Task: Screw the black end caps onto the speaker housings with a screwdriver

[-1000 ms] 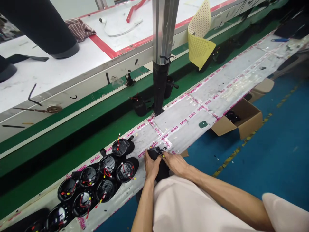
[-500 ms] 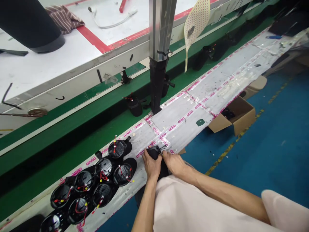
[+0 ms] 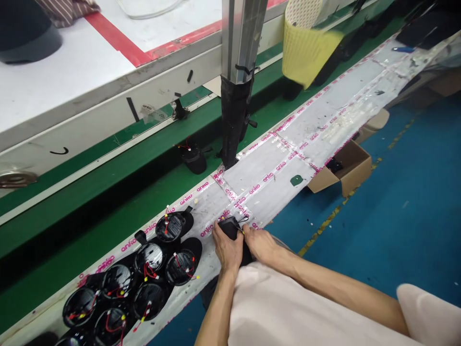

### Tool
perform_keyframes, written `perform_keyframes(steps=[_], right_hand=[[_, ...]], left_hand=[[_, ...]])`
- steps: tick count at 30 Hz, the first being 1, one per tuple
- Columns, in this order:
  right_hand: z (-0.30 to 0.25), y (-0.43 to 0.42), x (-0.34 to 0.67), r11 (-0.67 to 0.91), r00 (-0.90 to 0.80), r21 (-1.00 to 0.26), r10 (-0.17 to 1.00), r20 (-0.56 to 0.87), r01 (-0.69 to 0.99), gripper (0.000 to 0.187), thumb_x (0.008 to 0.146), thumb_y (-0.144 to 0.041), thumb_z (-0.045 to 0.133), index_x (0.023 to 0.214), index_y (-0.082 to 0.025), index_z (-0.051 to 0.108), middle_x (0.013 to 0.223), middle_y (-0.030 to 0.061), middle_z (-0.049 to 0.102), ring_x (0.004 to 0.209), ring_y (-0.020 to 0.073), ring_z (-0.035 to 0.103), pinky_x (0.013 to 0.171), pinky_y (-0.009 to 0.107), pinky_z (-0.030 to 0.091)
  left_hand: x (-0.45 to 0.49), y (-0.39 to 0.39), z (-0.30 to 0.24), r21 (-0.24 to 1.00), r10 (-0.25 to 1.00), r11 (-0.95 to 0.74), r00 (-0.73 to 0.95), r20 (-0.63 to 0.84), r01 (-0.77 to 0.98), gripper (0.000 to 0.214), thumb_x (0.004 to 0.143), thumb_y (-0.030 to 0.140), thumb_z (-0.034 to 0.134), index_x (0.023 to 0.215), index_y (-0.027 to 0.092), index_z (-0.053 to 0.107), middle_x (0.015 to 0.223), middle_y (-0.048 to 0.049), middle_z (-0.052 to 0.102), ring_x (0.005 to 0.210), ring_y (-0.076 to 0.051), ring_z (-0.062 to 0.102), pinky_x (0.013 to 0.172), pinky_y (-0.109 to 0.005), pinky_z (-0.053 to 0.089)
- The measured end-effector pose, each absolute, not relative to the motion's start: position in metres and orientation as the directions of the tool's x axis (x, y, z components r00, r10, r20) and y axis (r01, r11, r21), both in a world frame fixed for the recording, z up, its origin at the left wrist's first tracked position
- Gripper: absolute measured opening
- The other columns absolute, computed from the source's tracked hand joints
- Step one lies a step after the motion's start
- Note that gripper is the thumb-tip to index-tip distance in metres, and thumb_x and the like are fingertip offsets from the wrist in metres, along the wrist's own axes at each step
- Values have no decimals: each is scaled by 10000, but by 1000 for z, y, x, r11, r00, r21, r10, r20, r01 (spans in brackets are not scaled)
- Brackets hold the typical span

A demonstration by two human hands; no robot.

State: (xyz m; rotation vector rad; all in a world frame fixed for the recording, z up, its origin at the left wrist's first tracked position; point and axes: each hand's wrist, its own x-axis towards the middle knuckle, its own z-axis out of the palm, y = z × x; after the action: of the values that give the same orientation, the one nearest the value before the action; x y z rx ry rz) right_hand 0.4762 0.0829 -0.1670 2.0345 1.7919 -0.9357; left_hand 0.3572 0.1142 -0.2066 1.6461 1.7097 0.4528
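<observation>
Well — left hand [image 3: 228, 249] cups black case [image 3: 229, 228], right hand [image 3: 261, 244] curled.

Held part [image 3: 228, 228]: black. Round units [image 3: 143, 296]: glossy black, red wires [image 3: 166, 227], yellow and white connectors [image 3: 198, 277]. Worktop [image 3: 248, 161]: pale grey, tape [image 3: 255, 189] printed magenta "anko". Belt [image 3: 144, 202]: green. Upper shelf [image 3: 72, 81]: white, red tape [image 3: 115, 38]. Post [image 3: 237, 43]: silver, black wrap [image 3: 233, 120]. Cloth [image 3: 70, 10]: maroon and pale stripes. Hanging sheet [image 3: 302, 55]: yellow, dotted. Floor [image 3: 396, 216]: blue, yellow line [image 3: 319, 233]. Box [image 3: 356, 177]: brown. Shirt [image 3: 281, 307]: pale beige.

Fingers [image 3: 249, 234] hold one black piece [image 3: 228, 228], with at least eight round black units [image 3: 149, 257] on the table [image 3: 259, 163] to their left and one metal post [image 3: 240, 38] beyond.
</observation>
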Motion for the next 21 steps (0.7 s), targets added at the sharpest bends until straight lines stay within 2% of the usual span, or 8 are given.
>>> perform_keyframes(steps=[5,12,18,21], right_hand=[[-164,90,487,-189,-22,-275,787,-616,943,215,1022,-194,388,1199,-123,487,895,136,731,873,275,735,686,306,509],[-162,87,478,-198,-17,-278,787,-617,940,286,939,-36,393,1200,-79,502,926,189,732,879,311,736,706,357,522],[-169,89,483,-207,-49,-351,800,-599,913,299,946,-68,417,1232,-79,502,968,180,736,911,308,725,726,351,492],[-172,90,490,-224,-49,-400,822,-568,889,231,986,-148,427,1188,-110,530,942,166,739,884,288,722,698,328,460]], left_hand=[[356,114,-206,675,969,117,66,-240,728,803,835,328,670,1500,113,276,1446,-244,474,1401,-380,443,1140,-521,403],[353,117,-200,653,961,124,74,-267,747,785,830,325,656,1480,57,307,1440,-276,489,1376,-391,472,1117,-512,427],[356,117,-202,649,958,153,49,-283,745,787,830,320,641,1484,45,301,1457,-278,470,1391,-398,448,1119,-525,413],[357,117,-200,664,958,166,42,-285,729,777,834,320,631,1481,31,312,1453,-280,474,1393,-395,449,1131,-517,402]])
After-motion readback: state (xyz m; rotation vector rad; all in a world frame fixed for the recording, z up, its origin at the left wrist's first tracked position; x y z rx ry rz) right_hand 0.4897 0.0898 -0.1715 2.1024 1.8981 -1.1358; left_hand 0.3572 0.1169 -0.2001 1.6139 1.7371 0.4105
